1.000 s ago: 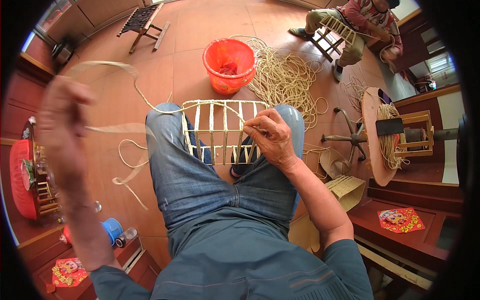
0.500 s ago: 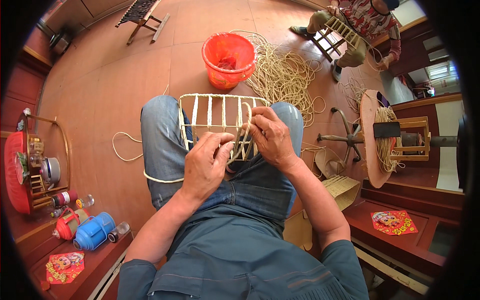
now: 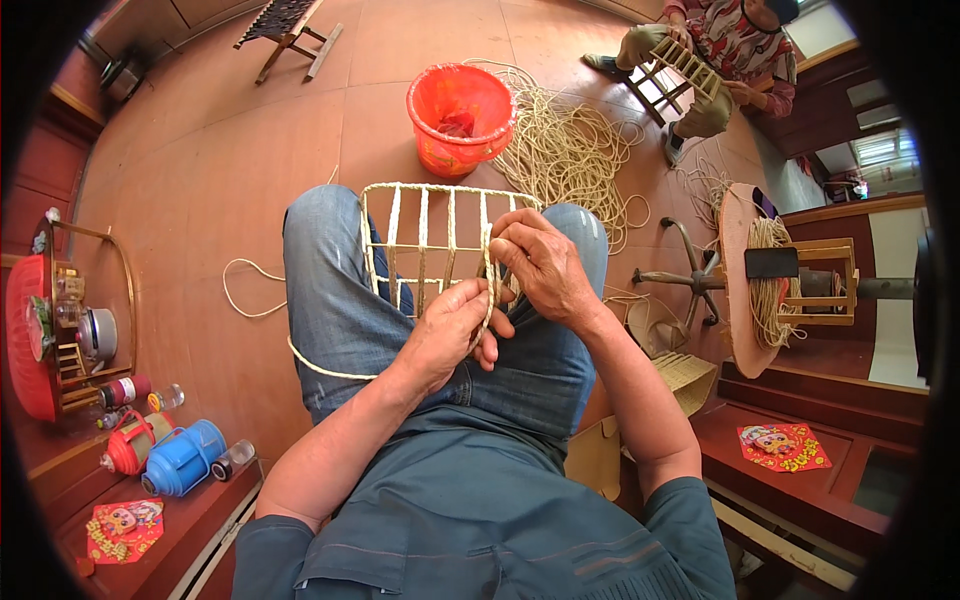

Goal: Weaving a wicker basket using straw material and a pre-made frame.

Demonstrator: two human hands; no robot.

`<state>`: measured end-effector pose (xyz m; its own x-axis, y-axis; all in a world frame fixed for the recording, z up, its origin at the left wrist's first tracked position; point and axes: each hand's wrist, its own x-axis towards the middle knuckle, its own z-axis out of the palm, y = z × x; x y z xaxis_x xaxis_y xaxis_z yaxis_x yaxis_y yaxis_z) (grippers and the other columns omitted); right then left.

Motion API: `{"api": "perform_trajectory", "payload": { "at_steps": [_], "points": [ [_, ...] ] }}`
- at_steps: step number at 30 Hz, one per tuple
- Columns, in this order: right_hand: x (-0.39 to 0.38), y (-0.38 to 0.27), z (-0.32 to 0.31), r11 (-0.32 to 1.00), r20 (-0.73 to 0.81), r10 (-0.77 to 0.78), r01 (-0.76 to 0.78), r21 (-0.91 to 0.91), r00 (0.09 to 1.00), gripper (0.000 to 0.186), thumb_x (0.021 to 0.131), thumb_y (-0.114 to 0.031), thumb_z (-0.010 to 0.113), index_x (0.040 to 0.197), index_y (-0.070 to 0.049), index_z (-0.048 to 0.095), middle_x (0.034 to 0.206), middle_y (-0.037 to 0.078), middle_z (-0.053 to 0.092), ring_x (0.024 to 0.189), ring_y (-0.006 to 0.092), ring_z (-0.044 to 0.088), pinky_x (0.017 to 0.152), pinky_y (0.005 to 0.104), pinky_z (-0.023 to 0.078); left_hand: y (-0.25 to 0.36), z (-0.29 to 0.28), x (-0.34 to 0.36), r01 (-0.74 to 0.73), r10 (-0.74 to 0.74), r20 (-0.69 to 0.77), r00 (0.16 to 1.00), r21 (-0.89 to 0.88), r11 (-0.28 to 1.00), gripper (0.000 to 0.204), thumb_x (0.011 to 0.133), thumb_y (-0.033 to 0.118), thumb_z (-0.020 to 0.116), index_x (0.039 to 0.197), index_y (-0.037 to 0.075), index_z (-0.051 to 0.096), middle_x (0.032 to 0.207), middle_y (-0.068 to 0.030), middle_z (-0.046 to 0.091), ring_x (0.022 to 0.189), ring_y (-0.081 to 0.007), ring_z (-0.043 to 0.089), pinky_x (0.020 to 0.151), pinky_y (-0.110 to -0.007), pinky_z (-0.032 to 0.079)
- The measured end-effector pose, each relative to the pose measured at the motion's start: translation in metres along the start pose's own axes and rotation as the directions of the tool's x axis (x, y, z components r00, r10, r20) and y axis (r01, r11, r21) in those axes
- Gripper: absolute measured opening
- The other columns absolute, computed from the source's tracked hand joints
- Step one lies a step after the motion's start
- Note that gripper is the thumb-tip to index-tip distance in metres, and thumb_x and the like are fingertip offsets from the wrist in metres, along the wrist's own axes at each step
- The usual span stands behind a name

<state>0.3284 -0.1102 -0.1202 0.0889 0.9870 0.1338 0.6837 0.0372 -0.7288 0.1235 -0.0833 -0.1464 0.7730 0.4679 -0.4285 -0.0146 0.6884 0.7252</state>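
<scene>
Between my knees rests a rectangular frame wound with cream cord, with several wrapped bars running across it. A doubled or twisted length of cream cord runs down the frame's right side between my hands. My right hand pinches its upper part with thumb and forefinger. Lower down, my left hand grips the same cord, its thumb and forefinger closed while other fingers extend behind it. A loose cord tail leads from near my left wrist over my left thigh.
Beyond my knees stand a red bucket and a heap of loose cord. A person sits at the far right with a similar frame. An overturned round-topped swivel stool lies at right; thermos flasks are at left.
My left hand has moved right and down, taking hold of the cord below my right hand. The upright cord loop has been drawn down. The other person's hand has come in toward their frame.
</scene>
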Motion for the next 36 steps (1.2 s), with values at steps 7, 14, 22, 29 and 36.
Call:
{"api": "perform_trajectory", "payload": {
  "at_steps": [7, 14, 22, 29, 36],
  "points": [
    [-0.008, 0.000, -0.001, 0.975, -0.041, 0.039, -0.029, 0.218, 0.998, 0.011, 0.100, -0.009, 0.074, 0.106, 0.000, 0.073, 0.113, 0.011, 0.070, 0.100, 0.0217, 0.068, 0.086, 0.0341, 0.055, 0.016, -0.011, -0.022, -0.165, 0.202, -0.083, 0.976, 0.324, 0.932, 0.037, 0.116, 0.037, 0.057, 0.098, 0.005, 0.065, 0.080, 0.0041, 0.057, 0.068, -0.0051, 0.048, 0.063, -0.024, 0.042],
    [-0.016, 0.003, 0.004, 0.983, -0.149, -0.081, 0.103, 0.149, 0.986, 0.019, 0.093, -0.009, 0.082, 0.109, -0.003, 0.074, 0.112, 0.009, 0.070, 0.095, 0.0162, 0.066, 0.079, 0.0296, 0.054, 0.059, -0.015, -0.070, -0.252, 0.329, -0.038, 0.944, 0.561, 0.789, 0.032, 0.112, 0.026, 0.064, 0.093, 0.002, 0.074, 0.086, 0.0013, 0.059, 0.078, -0.0066, 0.051, 0.071, -0.025, 0.041],
    [-0.015, 0.007, 0.013, 0.975, -0.233, -0.123, 0.161, 0.154, 0.965, 0.017, 0.090, -0.005, 0.087, 0.102, -0.003, 0.074, 0.108, 0.007, 0.071, 0.084, 0.0133, 0.065, 0.071, 0.0280, 0.055, 0.116, -0.033, -0.107, -0.379, 0.427, 0.022, 0.904, 0.507, 0.775, 0.036, 0.114, 0.032, 0.062, 0.098, 0.000, 0.071, 0.104, -0.0061, 0.068, 0.086, -0.0142, 0.060, 0.084, -0.028, 0.048],
    [-0.013, 0.007, 0.015, 0.978, -0.249, -0.115, 0.153, 0.139, 0.962, 0.014, 0.092, -0.005, 0.086, 0.099, -0.003, 0.075, 0.103, 0.006, 0.071, 0.083, 0.0125, 0.065, 0.070, 0.0281, 0.055, 0.181, -0.063, -0.155, -0.715, 0.719, -0.011, 0.695, 0.097, 0.693, 0.037, 0.114, 0.039, 0.061, 0.094, 0.010, 0.052, 0.074, 0.0009, 0.047, 0.069, -0.0123, 0.049, 0.067, -0.029, 0.046],
    [-0.010, 0.003, 0.016, 0.985, -0.259, -0.055, 0.095, 0.143, 0.964, 0.013, 0.092, -0.006, 0.084, 0.095, -0.003, 0.072, 0.096, 0.005, 0.069, 0.074, 0.0142, 0.063, 0.066, 0.0292, 0.055, 0.323, -0.155, -0.232, -0.773, 0.793, -0.032, 0.609, 0.201, 0.602, 0.036, 0.111, 0.004, 0.054, 0.080, 0.012, 0.037, 0.073, 0.0001, 0.026, 0.063, -0.0122, 0.022, 0.059, -0.029, 0.027]
  ]
}}
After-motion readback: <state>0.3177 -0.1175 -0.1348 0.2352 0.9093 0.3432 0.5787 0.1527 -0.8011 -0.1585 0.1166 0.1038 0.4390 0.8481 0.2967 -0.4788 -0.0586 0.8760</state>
